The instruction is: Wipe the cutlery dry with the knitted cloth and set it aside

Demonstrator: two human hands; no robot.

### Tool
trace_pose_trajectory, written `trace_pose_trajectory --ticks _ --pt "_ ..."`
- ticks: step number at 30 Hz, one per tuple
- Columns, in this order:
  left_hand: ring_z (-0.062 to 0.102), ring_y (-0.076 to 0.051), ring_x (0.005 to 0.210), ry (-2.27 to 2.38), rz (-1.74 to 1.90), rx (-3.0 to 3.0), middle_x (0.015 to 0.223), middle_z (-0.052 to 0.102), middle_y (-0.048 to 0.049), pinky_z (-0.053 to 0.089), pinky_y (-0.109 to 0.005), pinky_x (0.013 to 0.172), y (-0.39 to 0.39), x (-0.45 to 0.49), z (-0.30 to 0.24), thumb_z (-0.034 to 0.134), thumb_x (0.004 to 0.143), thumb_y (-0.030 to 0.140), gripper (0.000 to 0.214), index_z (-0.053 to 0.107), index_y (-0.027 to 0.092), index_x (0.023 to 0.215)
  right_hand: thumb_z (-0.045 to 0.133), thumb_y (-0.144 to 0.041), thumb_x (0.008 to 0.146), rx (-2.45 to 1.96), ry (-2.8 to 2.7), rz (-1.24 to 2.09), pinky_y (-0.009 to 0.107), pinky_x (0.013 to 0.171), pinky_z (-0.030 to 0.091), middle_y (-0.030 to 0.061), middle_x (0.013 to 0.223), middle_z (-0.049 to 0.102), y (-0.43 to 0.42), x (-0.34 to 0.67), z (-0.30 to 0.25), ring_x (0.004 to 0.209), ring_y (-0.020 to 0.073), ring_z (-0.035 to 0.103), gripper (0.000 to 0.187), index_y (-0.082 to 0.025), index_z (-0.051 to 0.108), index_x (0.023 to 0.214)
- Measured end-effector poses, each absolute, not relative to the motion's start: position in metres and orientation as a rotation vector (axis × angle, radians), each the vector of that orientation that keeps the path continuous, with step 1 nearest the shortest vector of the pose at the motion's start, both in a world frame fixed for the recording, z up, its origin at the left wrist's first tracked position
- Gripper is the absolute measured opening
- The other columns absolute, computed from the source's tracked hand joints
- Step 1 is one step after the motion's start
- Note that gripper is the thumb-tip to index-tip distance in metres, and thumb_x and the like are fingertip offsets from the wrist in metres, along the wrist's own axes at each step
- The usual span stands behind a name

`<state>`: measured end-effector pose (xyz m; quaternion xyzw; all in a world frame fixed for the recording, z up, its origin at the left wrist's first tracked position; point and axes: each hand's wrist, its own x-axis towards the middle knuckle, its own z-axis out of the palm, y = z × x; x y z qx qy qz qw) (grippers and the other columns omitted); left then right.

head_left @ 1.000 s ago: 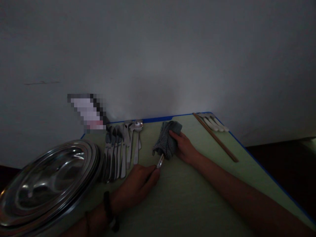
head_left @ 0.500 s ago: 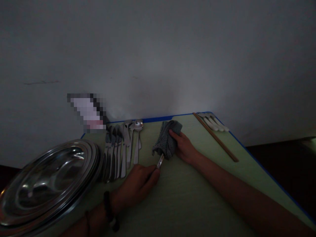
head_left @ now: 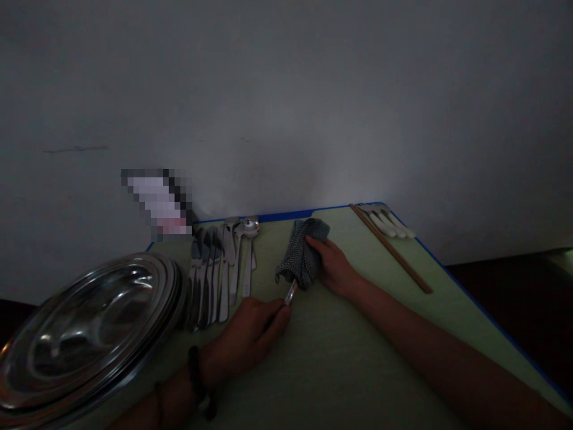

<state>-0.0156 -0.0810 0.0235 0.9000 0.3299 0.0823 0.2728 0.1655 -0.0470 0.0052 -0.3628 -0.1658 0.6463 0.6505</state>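
Between my hands is a piece of metal cutlery (head_left: 290, 292); only a short stretch of its handle shows, so its kind cannot be told. My left hand (head_left: 255, 331) is closed on the handle's near end. A dark checked cloth (head_left: 299, 254) wraps the far part and hides it. My right hand (head_left: 333, 266) grips the cloth from the right, thumb on top. Left of the cloth, metal knives (head_left: 208, 280) lie side by side, with spoons (head_left: 251, 228) at the right end of that row.
Stacked oval metal trays (head_left: 170, 280) stand at the left of the pale green table (head_left: 340, 358). Wooden chopsticks (head_left: 391, 248) and white-handled forks (head_left: 382, 224) lie at the far right. A blurred-out object (head_left: 156, 203) leans near the wall (head_left: 286, 107) behind the table.
Almost nothing differs. Both hands keep their grip on the cutlery and the cloth in the same place.
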Motion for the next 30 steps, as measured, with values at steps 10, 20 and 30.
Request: trace_pose_trajectory --ticks 10,20,30 --pt "0.044 -0.010 0.046 0.857 0.230 2.422 0.053 0.041 0.0052 0.030 -0.023 0.048 -0.080 -0.017 0.022 0.028 0.093 0.032 0.037 0.045 0.018 0.064 0.062 -0.019 0.065 -0.841 -0.399 1.463 0.029 0.074 0.049 -0.0013 0.070 0.067 -0.047 0.166 0.005 0.080 0.0163 0.062 0.011 -0.018 0.061 0.076" --pt "0.043 -0.010 0.046 0.873 0.225 2.357 0.053 0.041 0.0050 0.031 -0.024 0.049 -0.080 -0.016 0.024 0.028 0.093 0.031 0.036 0.044 0.018 0.062 0.048 -0.010 0.055 -0.814 -0.262 1.502 0.031 0.074 0.049 -0.0030 0.060 0.059 -0.044 0.168 0.000 0.079 0.0182 0.059 0.012 -0.020 0.052 0.063" --pt "0.035 -0.009 0.046 0.937 0.462 2.054 0.052 0.037 0.0059 0.028 -0.022 0.045 -0.082 -0.017 0.032 0.026 0.092 0.031 0.038 0.042 0.019 0.060 0.045 -0.014 0.057 -0.757 -0.194 1.583 0.039 0.078 0.049 0.0035 0.068 0.064 -0.041 0.174 0.001 0.085 0.0232 0.061 0.013 -0.021 0.054 0.064"
